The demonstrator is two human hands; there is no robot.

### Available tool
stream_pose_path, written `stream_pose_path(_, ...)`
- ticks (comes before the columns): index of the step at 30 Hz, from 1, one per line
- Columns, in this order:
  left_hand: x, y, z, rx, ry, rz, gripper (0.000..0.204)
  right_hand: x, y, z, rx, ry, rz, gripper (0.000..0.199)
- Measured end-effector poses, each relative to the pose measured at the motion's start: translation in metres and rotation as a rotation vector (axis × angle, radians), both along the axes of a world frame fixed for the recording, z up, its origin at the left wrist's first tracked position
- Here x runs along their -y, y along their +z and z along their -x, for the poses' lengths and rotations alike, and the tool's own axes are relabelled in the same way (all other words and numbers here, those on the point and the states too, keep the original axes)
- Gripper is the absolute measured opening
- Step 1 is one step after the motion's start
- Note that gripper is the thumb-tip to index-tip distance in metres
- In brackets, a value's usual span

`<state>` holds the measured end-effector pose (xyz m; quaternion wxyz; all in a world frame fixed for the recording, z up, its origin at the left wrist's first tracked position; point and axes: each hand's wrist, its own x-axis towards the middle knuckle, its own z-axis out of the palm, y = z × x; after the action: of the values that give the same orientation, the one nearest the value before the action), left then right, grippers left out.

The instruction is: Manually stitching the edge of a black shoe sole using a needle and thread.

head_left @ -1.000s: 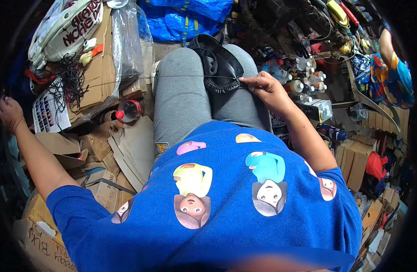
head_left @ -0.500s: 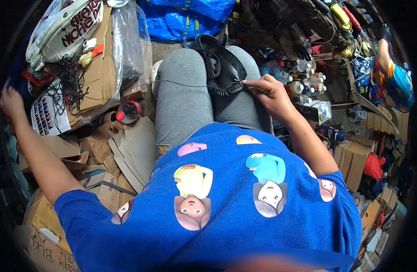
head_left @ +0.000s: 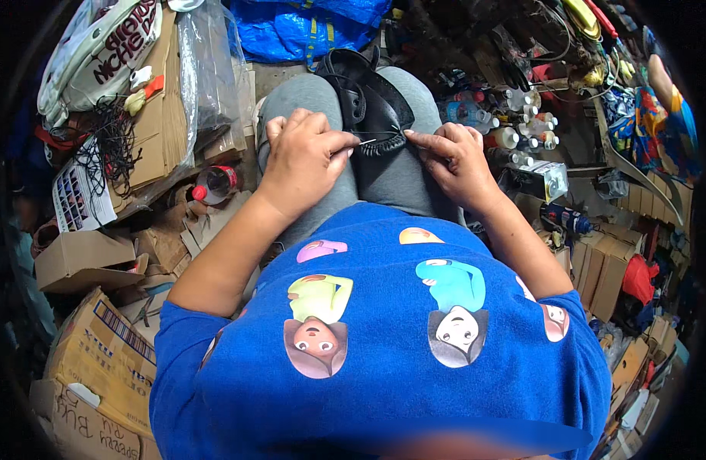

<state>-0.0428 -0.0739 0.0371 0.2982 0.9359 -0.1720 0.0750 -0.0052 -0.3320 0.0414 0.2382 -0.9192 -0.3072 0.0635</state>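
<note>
Flattened cardboard boxes (head_left: pixel 100 253), a clear plastic bag (head_left: pixel 207 69) and a red-capped jar (head_left: pixel 213 184) crowd the floor at your left, and small bottles (head_left: pixel 514 126) stand in clutter at your right. Your left hand (head_left: pixel 303 157) rests on your lap, its fingers pinched shut on a thin needle (head_left: pixel 362 142) at the near edge of the black shoe (head_left: pixel 372 107). The shoe lies across your 2 grey-clad knees (head_left: pixel 383 172), and your right hand (head_left: pixel 452 157) presses closed fingertips on its rim.
</note>
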Motion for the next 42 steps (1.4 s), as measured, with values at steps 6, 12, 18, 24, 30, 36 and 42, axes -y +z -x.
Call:
stream_pose_path(6, 0.008, -0.012, -0.021, 0.017, -0.018, 0.086, 0.019, 0.011, -0.012, -0.017, -0.247, 0.009, -0.177, 0.038)
stream_pose_path(12, 0.009, -0.019, -0.04, -0.046, -0.108, 0.116, 0.022, 0.01, -0.003, -0.043, -0.365, 0.049, -0.131, 0.042)
stream_pose_path(18, 0.012, -0.017, -0.041, -0.077, -0.113, 0.072, 0.024, 0.011, -0.009, -0.049, -0.504, 0.057, -0.231, 0.043)
stream_pose_path(24, 0.012, -0.016, -0.042, -0.106, -0.117, 0.067, 0.023, 0.011, -0.015, -0.051, -0.551, 0.065, -0.29, 0.033)
stream_pose_path(30, 0.015, -0.019, -0.043, -0.154, -0.119, 0.083, 0.021, 0.013, -0.021, -0.052, -0.641, 0.059, -0.349, 0.032)
stream_pose_path(36, 0.02, -0.022, -0.066, -0.132, -0.291, 0.087, 0.015, 0.008, -0.017, -0.059, -0.671, 0.086, -0.306, 0.026)
stream_pose_path(42, 0.016, -0.004, -0.041, -0.176, -0.22, 0.053, 0.019, 0.012, -0.013, -0.052, -0.567, 0.107, -0.295, 0.027)
